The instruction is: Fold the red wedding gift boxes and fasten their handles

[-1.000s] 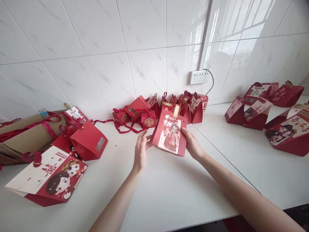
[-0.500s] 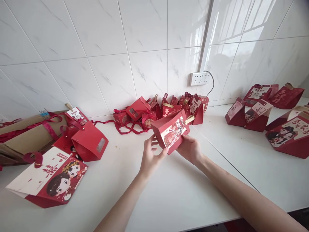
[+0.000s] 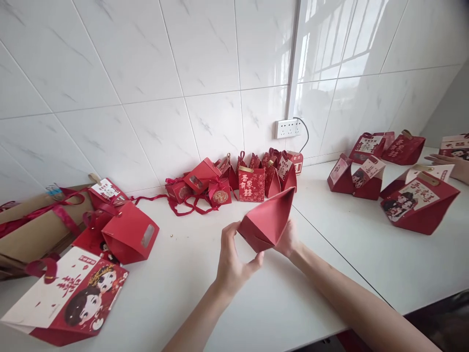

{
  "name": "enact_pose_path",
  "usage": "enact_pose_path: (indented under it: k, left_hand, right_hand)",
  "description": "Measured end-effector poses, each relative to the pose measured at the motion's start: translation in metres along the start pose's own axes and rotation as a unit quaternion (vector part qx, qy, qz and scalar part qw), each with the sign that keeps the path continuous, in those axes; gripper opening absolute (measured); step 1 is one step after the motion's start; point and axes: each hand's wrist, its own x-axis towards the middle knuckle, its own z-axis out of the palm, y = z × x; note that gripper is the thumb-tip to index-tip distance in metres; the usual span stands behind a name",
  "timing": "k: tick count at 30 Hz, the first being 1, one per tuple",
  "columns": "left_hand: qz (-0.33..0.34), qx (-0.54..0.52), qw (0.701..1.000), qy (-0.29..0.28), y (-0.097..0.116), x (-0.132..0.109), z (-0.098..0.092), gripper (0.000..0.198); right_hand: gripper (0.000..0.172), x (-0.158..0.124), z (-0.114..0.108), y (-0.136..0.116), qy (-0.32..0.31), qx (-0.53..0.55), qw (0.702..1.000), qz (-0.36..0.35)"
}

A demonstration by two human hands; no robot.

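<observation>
Above the middle of the table, a red paper gift box [image 3: 266, 220] is held tilted, its plain folded end facing me and its printed face turned out of sight. My left hand [image 3: 234, 261] grips its left side, fingers at the upper left edge and thumb by the lower corner. Around the right side, my right hand [image 3: 287, 239] holds it too; its fingers are mostly hidden behind the box. Beyond the held box, a red box with gold lettering [image 3: 251, 185] stands upright in a group of small red boxes with loop handles.
At left are a white-and-red cartoon box [image 3: 66, 298], a red box with a window [image 3: 132, 232] and a brown carton [image 3: 69, 227] with red ribbon. Several gift boxes, including a large one [image 3: 417, 200], stand at right. Another person's hand [image 3: 449, 166] touches a box there. A power strip [image 3: 288, 129] hangs on the wall.
Both hands have turned the gift box, so its printed face has gone from view and its plain end shows. The view has shifted right, bringing another person's hand into sight.
</observation>
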Motion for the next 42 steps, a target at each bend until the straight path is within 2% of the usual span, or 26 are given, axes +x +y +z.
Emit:
enact_pose_path:
  k: [2, 4, 6, 8, 11, 14, 15, 20, 24, 26, 28, 31, 34, 38, 42]
  left_hand:
    - [-0.074, -0.040, 0.996, -0.004, 0.003, 0.003, -0.003, 0.062]
    - [-0.184, -0.101, 0.978, 0.009, 0.006, 0.008, -0.005, 0.059]
    - [-0.316, -0.180, 0.931, 0.037, 0.006, 0.015, -0.007, 0.054]
    - [-0.415, -0.248, 0.874, 0.052, 0.004, 0.022, -0.009, 0.046]
    - [-0.485, -0.327, 0.811, 0.029, 0.000, 0.029, -0.012, 0.045]
    - [-0.535, -0.385, 0.752, 0.013, -0.001, 0.031, -0.014, 0.043]
    - [-0.543, -0.393, 0.742, 0.008, 0.000, 0.032, -0.014, 0.043]
    - [-0.518, -0.379, 0.766, -0.027, 0.005, 0.029, -0.012, 0.052]
    - [-0.469, -0.371, 0.802, 0.001, 0.007, 0.024, -0.010, 0.068]
    - [-0.416, -0.355, 0.837, 0.000, 0.007, 0.021, -0.010, 0.073]
    - [-0.349, -0.316, 0.882, -0.014, 0.007, 0.017, -0.011, 0.069]
    - [-0.284, -0.235, 0.928, -0.050, 0.001, 0.011, -0.010, 0.059]
    - [-0.253, -0.144, 0.951, -0.105, -0.011, 0.006, -0.007, 0.050]
    - [-0.224, -0.098, 0.956, -0.163, -0.023, 0.001, -0.003, 0.040]
    - [-0.191, -0.079, 0.954, -0.215, -0.019, -0.004, 0.001, 0.034]
  right_hand:
    - [0.031, 0.000, 0.002, 0.002, -0.007, 0.042, 0.998, 0.052]
    - [0.029, 0.000, 0.005, 0.006, 0.005, 0.072, 0.994, 0.084]
    - [0.033, 0.000, 0.008, 0.009, 0.024, 0.087, 0.992, 0.092]
    - [0.037, -0.002, 0.011, 0.010, 0.035, 0.072, 0.994, 0.078]
    - [0.041, -0.005, 0.013, 0.008, 0.053, 0.001, 0.996, 0.066]
    - [0.039, -0.006, 0.013, 0.004, 0.083, -0.048, 0.991, 0.095]
    - [0.037, -0.006, 0.013, 0.002, 0.087, -0.051, 0.989, 0.106]
    - [0.031, -0.001, 0.008, 0.003, 0.093, -0.018, 0.987, 0.131]
    - [0.032, 0.000, 0.005, 0.002, 0.093, 0.042, 0.983, 0.155]
    - [0.032, -0.002, 0.002, -0.003, 0.103, 0.078, 0.978, 0.164]
    - [0.032, -0.010, -0.002, -0.011, 0.120, 0.114, 0.971, 0.171]
    - [0.033, -0.028, -0.014, -0.030, 0.141, 0.159, 0.960, 0.183]
    - [0.032, -0.051, -0.031, -0.056, 0.150, 0.192, 0.951, 0.191]
    - [0.032, -0.082, -0.059, -0.097, 0.151, 0.222, 0.947, 0.177]
    - [0.029, -0.104, -0.084, -0.136, 0.164, 0.223, 0.952, 0.132]
